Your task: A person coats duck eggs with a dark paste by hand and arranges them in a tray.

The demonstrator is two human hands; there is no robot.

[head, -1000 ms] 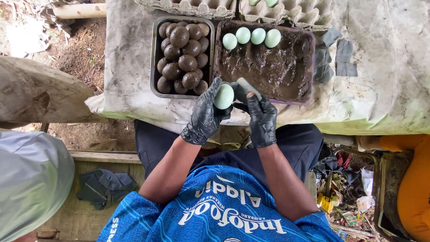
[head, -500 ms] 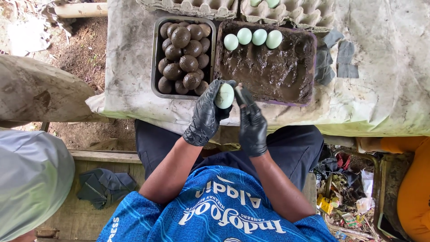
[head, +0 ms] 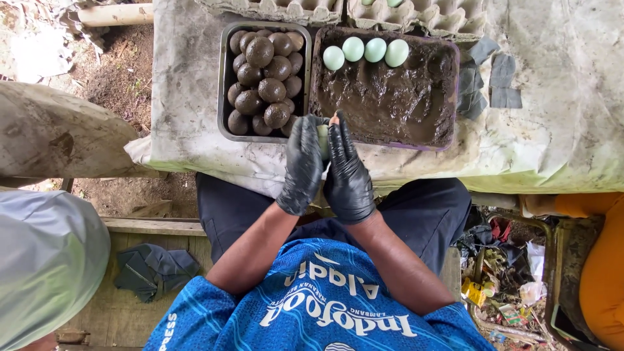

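My left hand [head: 302, 166] and my right hand [head: 349, 174], both in black gloves, are pressed palm to palm around a pale green egg [head: 322, 140]; only a sliver of it shows between them. They hover at the near edge of a dark tray of wet mud [head: 390, 110]. Several clean pale green eggs [head: 364, 51] lie in a row along that tray's far edge. To the left, a metal tray [head: 222, 84] holds several mud-coated eggs [head: 263, 75].
Both trays sit on a table under a stained whitish sheet [head: 552, 117]. Grey egg cartons [head: 286, 10] line the far edge. A person in orange [head: 601, 273] is at the right, a grey hat [head: 45, 260] at the lower left, and litter [head: 507, 286] on the ground.
The egg was held up in my left hand with the right hand beside it. Now the right hand has closed over it, and both palms cover most of the egg.
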